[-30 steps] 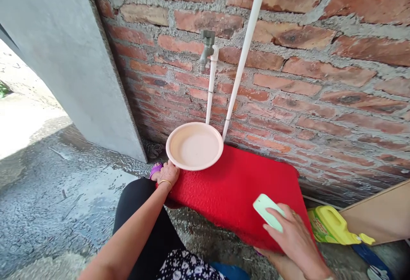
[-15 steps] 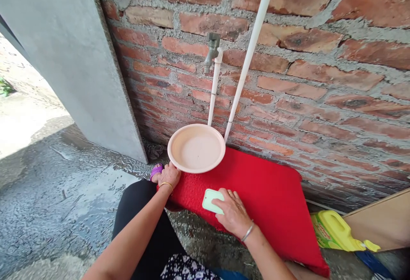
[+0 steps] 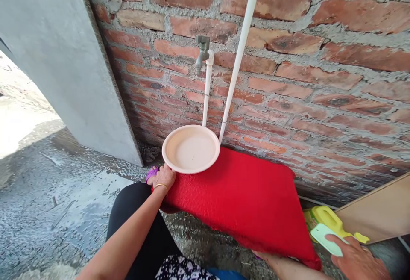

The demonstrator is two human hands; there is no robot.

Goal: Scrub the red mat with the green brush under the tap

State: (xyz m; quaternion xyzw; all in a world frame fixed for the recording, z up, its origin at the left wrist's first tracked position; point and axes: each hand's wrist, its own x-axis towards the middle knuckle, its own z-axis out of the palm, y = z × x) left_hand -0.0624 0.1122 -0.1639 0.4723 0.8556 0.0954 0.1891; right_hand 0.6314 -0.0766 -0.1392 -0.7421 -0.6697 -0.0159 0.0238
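My left hand (image 3: 165, 177) is closed over the left end of a red cloth (image 3: 237, 198), just below the rim of a pale pink basin (image 3: 192, 170). The cloth lies spread over a low bench or slab, and the basin stands on its far left corner. Out past the cloth's right end, at the lower right, my right hand (image 3: 360, 256) grips a flat, light green scrub brush (image 3: 326, 238) with rounded corners. The brush is off the cloth, and its underside is hidden.
A grey tap (image 3: 202, 53) on a white pipe (image 3: 207, 96) rises behind the basin against a brick wall (image 3: 272, 79). A yellow jug (image 3: 326, 218) stands at the right beside a tan board (image 3: 378, 211). Wet concrete floor (image 3: 80, 203) lies at the left.
My right hand has carried the brush from over the middle of the cloth to beyond its right end, near the yellow jug. My left hand stays at the cloth's left end.
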